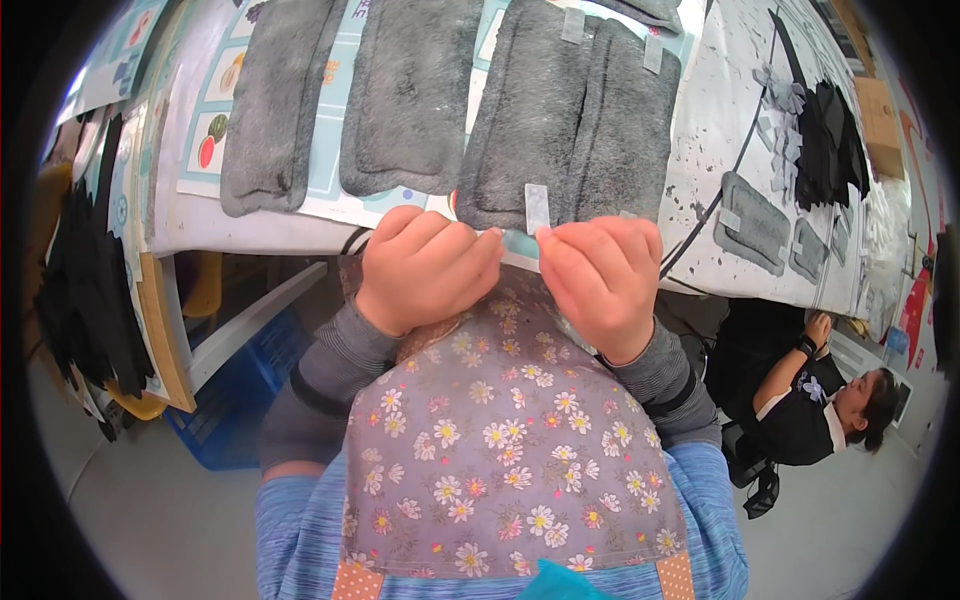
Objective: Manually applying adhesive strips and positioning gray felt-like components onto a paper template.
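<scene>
Several fuzzy grey pads lie side by side before me. The nearest to my hands is a grey pad (pixel 520 130) with a short light-grey strip (pixel 537 208) at its lower edge. My right hand (pixel 605 280) is closed in a pinch at the lower end of this strip, thumb and forefinger together. Just left of it, my left hand (pixel 428 268) is also closed, its fingers curled and its fingertips close to the pad's near edge. What the left fingertips pinch, if anything, is too small to make out. Another strip (pixel 573 26) sits at the pad's far end.
More grey pads (pixel 408 100) lie on a printed sheet at left. At right on the white-covered table (pixel 690 230) are smaller grey pads (pixel 752 225) and a black fabric pile (pixel 832 140). A blue crate (pixel 225 400) stands below. A person (pixel 810 400) sits at far right.
</scene>
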Available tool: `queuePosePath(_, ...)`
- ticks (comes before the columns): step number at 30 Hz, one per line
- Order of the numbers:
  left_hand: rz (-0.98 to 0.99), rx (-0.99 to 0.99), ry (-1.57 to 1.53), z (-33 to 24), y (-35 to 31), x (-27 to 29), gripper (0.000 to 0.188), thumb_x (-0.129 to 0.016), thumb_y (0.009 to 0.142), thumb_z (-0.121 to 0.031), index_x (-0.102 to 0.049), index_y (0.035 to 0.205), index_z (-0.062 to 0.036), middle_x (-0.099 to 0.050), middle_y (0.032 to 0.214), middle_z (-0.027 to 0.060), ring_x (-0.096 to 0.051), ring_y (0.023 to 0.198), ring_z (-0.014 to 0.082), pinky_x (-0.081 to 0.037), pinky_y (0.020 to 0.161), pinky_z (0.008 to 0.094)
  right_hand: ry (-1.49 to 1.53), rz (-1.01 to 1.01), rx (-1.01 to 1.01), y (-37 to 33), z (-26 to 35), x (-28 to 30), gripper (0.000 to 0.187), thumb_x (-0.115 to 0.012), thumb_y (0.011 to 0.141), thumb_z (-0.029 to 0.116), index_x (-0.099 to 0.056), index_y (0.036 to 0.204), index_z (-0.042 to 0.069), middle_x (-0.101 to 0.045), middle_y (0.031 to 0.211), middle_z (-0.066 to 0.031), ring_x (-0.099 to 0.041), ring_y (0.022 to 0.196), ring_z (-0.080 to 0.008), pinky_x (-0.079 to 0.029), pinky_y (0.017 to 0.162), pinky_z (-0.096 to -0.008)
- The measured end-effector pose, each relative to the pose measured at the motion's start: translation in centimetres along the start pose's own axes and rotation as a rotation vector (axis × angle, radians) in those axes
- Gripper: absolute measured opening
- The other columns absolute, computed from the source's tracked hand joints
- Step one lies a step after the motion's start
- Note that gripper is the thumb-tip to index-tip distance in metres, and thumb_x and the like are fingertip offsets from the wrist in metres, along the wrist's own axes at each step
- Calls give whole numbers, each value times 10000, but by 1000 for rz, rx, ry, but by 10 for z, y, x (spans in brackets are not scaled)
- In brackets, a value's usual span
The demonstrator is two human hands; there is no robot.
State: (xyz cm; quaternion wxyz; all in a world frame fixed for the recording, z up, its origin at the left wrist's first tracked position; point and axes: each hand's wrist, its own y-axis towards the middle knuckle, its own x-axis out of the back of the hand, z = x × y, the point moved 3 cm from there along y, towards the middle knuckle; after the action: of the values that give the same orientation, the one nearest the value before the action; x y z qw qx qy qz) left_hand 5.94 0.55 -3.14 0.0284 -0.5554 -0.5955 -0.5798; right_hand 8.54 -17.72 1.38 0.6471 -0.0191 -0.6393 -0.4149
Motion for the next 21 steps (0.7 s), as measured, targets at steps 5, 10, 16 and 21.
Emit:
queuePosePath(5, 13, 2, 11, 0, -1, 0, 169, -740, 688, -106, -723, 855, -106, -544, 676, -38, -523, 608, 155, -388, 615, 321, -13, -10, 18, 1, 2, -6, 318, -672, 651, 107, -676, 962, 42, -634, 945, -11, -585, 855, -178, -393, 745, -340)
queuePosePath(10, 8, 2, 1, 1, 0, 0, 153, -737, 690, -106, -724, 843, -104, -536, 659, -38, -518, 593, 152, -380, 596, 318, -10, 8, 10, 0, 3, -9, 303, -672, 645, 109, -672, 941, 45, -630, 931, -4, -582, 838, -174, -390, 723, -341)
queuePosePath(16, -3, 1, -10, 0, 1, -1, 143, -736, 696, -104, -719, 838, -103, -533, 658, -36, -510, 577, 153, -370, 586, 321, 20, 44, -8, 1, 5, -10, 265, -666, 659, 113, -660, 916, 47, -629, 933, -8, -582, 842, -175, -397, 726, -337)
queuePosePath(21, 6, 0, -11, 1, 1, 0, 142, -734, 704, -107, -717, 844, -100, -529, 655, -36, -506, 574, 152, -365, 582, 321, 12, 74, -13, 0, 5, -12, 225, -657, 692, 118, -653, 906, 49, -620, 923, -6, -575, 845, -180, -399, 736, -337)
